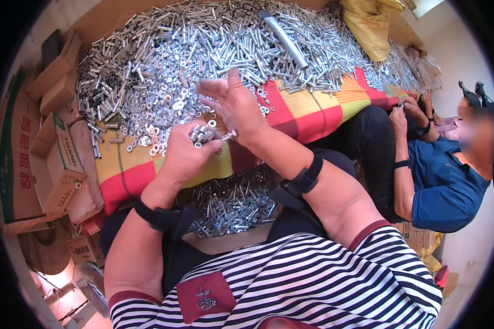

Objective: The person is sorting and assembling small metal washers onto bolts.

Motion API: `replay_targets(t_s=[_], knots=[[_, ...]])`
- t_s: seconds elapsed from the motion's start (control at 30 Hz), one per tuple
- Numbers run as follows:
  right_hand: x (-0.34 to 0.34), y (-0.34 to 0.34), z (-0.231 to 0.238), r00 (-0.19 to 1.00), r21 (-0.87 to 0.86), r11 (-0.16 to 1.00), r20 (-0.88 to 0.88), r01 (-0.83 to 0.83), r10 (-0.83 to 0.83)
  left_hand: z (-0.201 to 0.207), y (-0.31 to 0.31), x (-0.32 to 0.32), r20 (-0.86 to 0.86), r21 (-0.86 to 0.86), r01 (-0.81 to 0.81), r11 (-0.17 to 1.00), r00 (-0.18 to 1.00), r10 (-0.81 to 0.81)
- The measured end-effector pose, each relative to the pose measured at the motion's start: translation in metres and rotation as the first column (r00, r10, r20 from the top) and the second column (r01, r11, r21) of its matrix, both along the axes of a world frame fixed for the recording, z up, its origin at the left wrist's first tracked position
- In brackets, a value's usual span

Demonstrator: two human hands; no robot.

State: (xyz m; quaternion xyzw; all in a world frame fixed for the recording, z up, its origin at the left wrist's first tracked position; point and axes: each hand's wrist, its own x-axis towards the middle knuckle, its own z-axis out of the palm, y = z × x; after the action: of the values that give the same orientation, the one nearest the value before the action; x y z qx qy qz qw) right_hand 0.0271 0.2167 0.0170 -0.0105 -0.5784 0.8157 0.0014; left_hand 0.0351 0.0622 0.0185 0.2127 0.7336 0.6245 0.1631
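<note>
My left hand (184, 154) is closed round a small bunch of silvery expansion bolts (202, 134), their round ends facing up. One longer bolt (229, 135) sticks out past its thumb and fingertips toward my right wrist. Just right of it, my right hand (237, 109) is raised with the fingers spread and the thumb up; nothing shows in it. Both hands are over the near edge of a heap of loose washers and nuts (167, 98). Beyond and to the right lie many loose bolts (230, 41).
A red and yellow checked cloth (307, 112) lies under the heap. Below, between my legs, is a box of bolts (233, 208). A curved metal strip (285, 41) and a yellow bag (370, 27) lie on the heap. Cardboard boxes (63, 170) stand left; a person in blue (444, 170) sits right.
</note>
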Motion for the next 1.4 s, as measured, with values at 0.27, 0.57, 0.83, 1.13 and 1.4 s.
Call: replay_targets(t_s=[0.27, 0.57, 0.83, 1.13, 1.4], knots=[[0.044, -0.02, 0.022, 0.985, 0.0, 1.0, -0.17, 0.001, -0.001, 0.001, -0.03, -0.026, 0.335, 0.076, -0.278, 0.958, 0.912, 0.238], [0.004, 0.009, -0.02, 0.95, 0.953, 0.058, -0.302, 0.298, 0.08, 0.003, -0.031, -0.011, 0.64, 0.125, 0.076, 0.989, 0.756, -0.139], [0.009, 0.01, -0.015, 0.959, 0.96, 0.178, -0.242, 0.214, 0.151, 0.0, -0.028, -0.02, 0.73, 0.088, -0.158, 0.984, 0.682, 0.044], [0.018, 0.006, -0.015, 0.933, 0.955, 0.075, -0.295, 0.286, 0.203, -0.012, -0.018, -0.017, 0.394, -0.015, -0.207, 0.978, 0.898, 0.196], [0.018, 0.024, 0.006, 0.986, 0.48, 0.862, 0.1, -0.165, 0.134, -0.023, -0.011, -0.016, 0.153, -0.093, -0.078, 0.993, 0.984, 0.092]])
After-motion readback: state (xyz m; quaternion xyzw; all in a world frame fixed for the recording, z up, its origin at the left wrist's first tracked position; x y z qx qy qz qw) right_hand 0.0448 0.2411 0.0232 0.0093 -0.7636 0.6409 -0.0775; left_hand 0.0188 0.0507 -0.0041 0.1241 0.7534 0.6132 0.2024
